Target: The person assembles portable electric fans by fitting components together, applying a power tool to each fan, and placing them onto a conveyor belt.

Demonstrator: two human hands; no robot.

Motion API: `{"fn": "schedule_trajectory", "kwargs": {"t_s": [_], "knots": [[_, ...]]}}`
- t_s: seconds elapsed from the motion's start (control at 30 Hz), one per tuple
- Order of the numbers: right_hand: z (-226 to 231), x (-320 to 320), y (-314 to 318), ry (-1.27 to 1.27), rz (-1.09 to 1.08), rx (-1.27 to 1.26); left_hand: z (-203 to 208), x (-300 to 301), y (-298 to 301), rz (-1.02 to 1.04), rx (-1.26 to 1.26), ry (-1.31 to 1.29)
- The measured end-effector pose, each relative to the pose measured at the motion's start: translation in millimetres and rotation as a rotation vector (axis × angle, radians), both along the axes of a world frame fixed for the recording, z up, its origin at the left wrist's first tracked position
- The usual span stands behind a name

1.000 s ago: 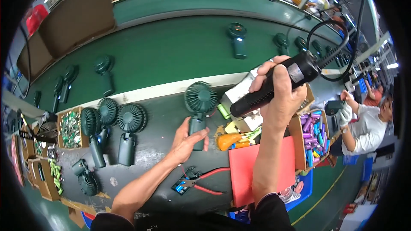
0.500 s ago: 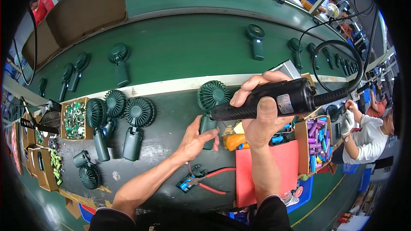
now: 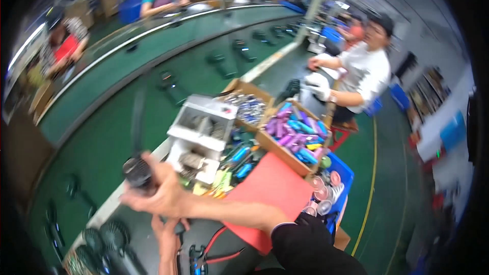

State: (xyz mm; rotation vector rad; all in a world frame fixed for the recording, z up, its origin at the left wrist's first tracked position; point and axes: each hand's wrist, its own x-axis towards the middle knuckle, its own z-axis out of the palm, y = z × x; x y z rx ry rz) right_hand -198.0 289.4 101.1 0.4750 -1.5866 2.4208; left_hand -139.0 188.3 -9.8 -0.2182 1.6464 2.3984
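Note:
My right hand (image 3: 165, 188) is wrapped round a black electric screwdriver (image 3: 138, 173), whose cord rises from its top end. Below it, my left hand (image 3: 165, 237) is partly covered and blurred. A small dark part of the handheld fan shows between the left fingers; its fan head is hidden behind my right hand. Beside the left hand lie red-handled pliers (image 3: 219, 254) and an opened dark casing with a blue cell (image 3: 196, 262). Several dark green handheld fans (image 3: 114, 234) lie at the lower left of the bench.
A red mat (image 3: 272, 193) lies right of my hands, before a carton of purple and blue cells (image 3: 295, 132). White parts bins (image 3: 201, 122) and a box of small metal parts (image 3: 247, 104) stand behind. Fans lie on the green conveyor (image 3: 153, 102). A co-worker (image 3: 364, 71) works at right.
The view has swung to the right and blurred, so my hands and the screwdriver now appear farther left and lower. The right hand still grips the screwdriver; the bins and co-worker show more fully.

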Motion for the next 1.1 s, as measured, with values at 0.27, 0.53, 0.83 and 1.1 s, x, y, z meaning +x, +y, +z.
{"fn": "schedule_trajectory", "kwargs": {"t_s": [0.27,0.53,0.83,1.1], "knots": [[2.3,-6.2,19.9,0.297,-0.181,0.21,10.3,-1.1,26.2,-0.035,0.037,0.043],[1.6,-5.1,14.1,0.393,-0.189,0.193,4.8,0.5,20.2,-0.087,0.054,0.117],[8.2,3.6,57.3,0.006,0.014,0.053,-4.5,-7.6,22.1,-0.154,0.074,0.066],[54.5,-12.1,92.6,0.262,-0.418,0.002,9.3,-7.2,8.1,-0.089,0.158,0.041]]}}
